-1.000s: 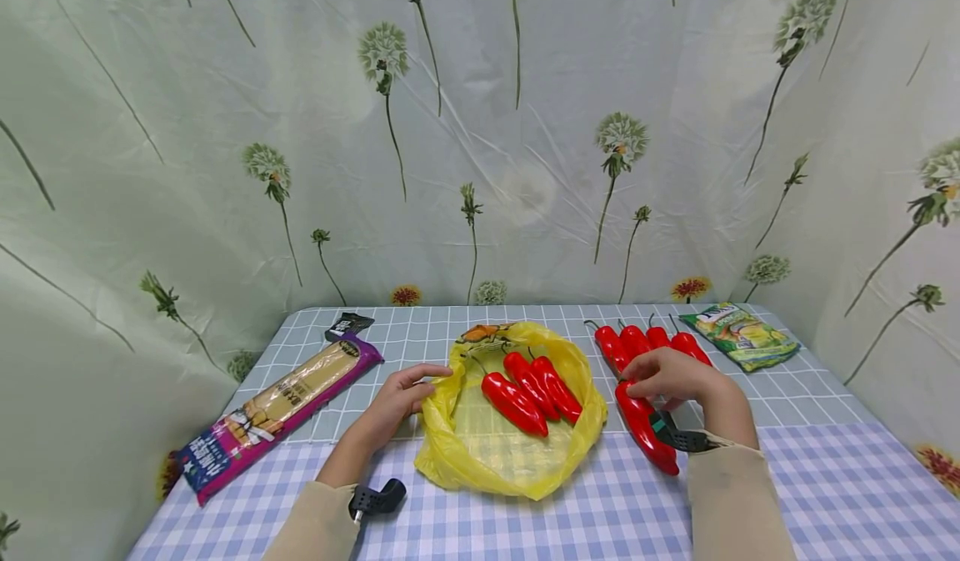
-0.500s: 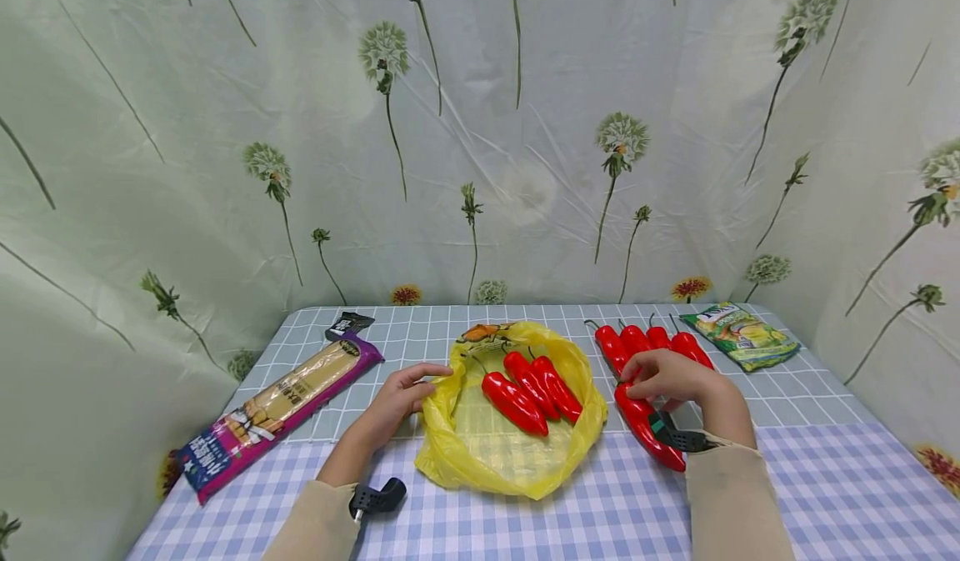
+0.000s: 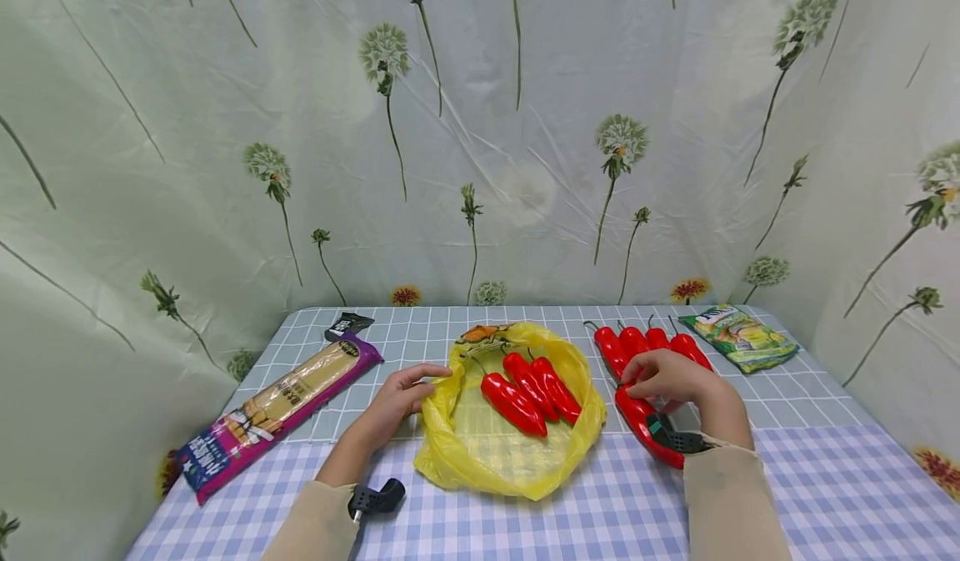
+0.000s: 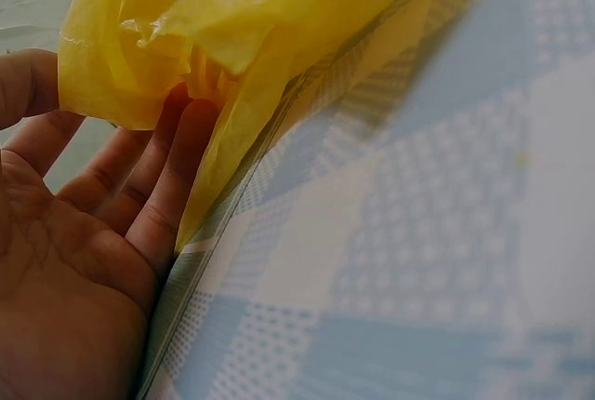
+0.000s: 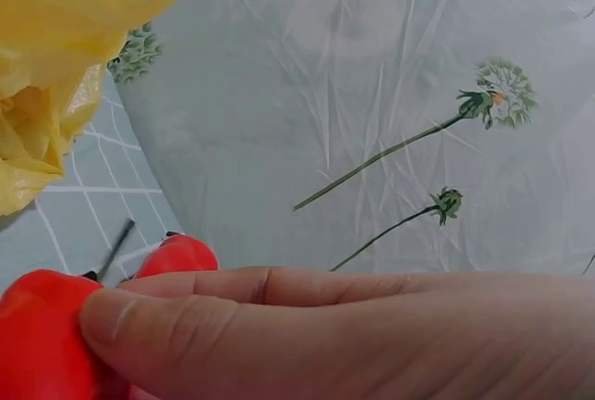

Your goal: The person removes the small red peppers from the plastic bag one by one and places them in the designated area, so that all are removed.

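Observation:
A yellow plastic bag (image 3: 517,482) lies wide-mouthed in the middle of the table, three red chili peppers (image 3: 513,404) inside. Against its left rim rest the loosely extended fingers of my left hand (image 3: 396,403); folds of the bag cover some fingertips in the left wrist view. Right of the bag, my right hand (image 3: 663,376) pinches another red chili pepper (image 3: 636,411) near its stem end, thumb on its side. That pepper slants toward the near right, partly behind the wrist strap. Several more red chili peppers (image 3: 609,344) lie side by side just beyond this hand.
A long purple food packet (image 3: 281,411) lies at the left, with a small black packet (image 3: 348,325) behind it. A green and yellow packet (image 3: 741,338) sits at the back right. Flowered curtains (image 3: 540,144) enclose the table's back and sides.
The lower end of the pinched chili pepper has swung slightly right, and more of it is now behind the right wrist. The left hand and the bag stay put.

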Tool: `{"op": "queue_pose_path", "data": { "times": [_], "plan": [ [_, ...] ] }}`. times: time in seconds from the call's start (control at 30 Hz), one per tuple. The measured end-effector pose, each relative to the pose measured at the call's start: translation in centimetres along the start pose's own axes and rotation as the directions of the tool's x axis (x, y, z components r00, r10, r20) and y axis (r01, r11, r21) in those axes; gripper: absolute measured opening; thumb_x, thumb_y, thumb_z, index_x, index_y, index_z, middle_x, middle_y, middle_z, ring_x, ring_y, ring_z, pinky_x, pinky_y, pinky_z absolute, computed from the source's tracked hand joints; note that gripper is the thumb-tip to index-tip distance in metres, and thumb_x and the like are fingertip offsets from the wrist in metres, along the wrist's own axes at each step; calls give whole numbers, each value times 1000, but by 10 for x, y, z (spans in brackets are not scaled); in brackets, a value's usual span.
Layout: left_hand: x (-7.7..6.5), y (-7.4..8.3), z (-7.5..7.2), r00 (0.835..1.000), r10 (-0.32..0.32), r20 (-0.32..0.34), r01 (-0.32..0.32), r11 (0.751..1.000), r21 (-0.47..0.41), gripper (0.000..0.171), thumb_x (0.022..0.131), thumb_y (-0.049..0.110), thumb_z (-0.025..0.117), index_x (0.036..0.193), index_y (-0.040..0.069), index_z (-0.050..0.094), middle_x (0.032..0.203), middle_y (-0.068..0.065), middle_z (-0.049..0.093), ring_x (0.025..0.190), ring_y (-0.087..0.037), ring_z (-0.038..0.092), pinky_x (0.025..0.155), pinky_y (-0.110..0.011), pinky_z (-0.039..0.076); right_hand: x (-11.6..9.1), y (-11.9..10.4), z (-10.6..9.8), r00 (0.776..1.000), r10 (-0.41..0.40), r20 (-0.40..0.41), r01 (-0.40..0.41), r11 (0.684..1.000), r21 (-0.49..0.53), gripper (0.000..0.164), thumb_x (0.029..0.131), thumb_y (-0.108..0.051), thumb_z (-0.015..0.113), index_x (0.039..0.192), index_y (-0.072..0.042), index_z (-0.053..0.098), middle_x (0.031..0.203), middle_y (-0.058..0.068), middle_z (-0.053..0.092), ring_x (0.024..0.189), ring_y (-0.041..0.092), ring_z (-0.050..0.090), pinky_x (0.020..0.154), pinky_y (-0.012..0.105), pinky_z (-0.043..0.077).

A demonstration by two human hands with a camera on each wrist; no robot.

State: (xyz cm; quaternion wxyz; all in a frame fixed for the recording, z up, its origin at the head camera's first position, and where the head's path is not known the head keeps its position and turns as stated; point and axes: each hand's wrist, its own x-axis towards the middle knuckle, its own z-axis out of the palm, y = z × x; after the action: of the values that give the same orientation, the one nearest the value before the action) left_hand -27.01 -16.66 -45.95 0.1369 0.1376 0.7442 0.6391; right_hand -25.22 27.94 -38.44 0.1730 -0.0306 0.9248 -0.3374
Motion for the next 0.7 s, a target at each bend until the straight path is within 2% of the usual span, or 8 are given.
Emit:
{"op": "queue_pose_path", "data": {
  "times": [0.13, 0.33, 0.47, 0.6, 0.7],
  "plan": [
    [0, 0, 0, 1000, -5, 0, 5, 1000, 0, 37, 98, 15, 52, 133, 8, 62, 149, -15, 51, 117, -20, 62, 92, -28, 57, 0, 2, -1, 1000, 1, -26, 0, 1000, 14, 29, 83, -19, 79, 109, -10, 69, 104, 10, 64, 94, 24, 58, 68, 34, 61],
    [-1, 0, 0, 1000, 12, 0, -12, 1000, 5, 37, 98, 15, 51, 133, 5, 62, 149, -18, 51, 113, -18, 63, 90, -28, 57, 2, -3, -6, 994, -24, -104, 25, 1000, 12, 26, 91, -22, 71, 112, -7, 66, 98, 10, 63, 81, 21, 59, 66, 32, 58],
    [0, 0, 0, 1000, 12, -1, -12, 1000, -1, 37, 98, 14, 51, 132, 5, 62, 149, -18, 51, 111, -16, 64, 90, -27, 57, 1, -11, -7, 986, -53, -161, 50, 999, -19, 29, 95, -25, 66, 116, -5, 64, 105, 14, 65, 77, 23, 60, 68, 33, 57],
    [-1, 0, 0, 1000, 5, -1, -5, 1000, -6, 37, 98, 14, 52, 133, 6, 62, 149, -17, 51, 111, -17, 64, 89, -26, 57, 1, -22, -6, 970, -84, -229, 78, 996, -35, 33, 97, -25, 61, 124, -6, 62, 116, 18, 65, 86, 26, 62, 74, 36, 58],
    [-1, 1, 0, 1000, 9, 4, -9, 1000, -4, 37, 98, 14, 52, 133, 6, 62, 150, -18, 50, 111, -18, 64, 89, -26, 57, 2, -29, -3, 948, -112, -297, 105, 994, -39, 35, 98, -25, 60, 128, -8, 62, 122, 18, 64, 97, 27, 61, 78, 35, 59]
  ]
}}
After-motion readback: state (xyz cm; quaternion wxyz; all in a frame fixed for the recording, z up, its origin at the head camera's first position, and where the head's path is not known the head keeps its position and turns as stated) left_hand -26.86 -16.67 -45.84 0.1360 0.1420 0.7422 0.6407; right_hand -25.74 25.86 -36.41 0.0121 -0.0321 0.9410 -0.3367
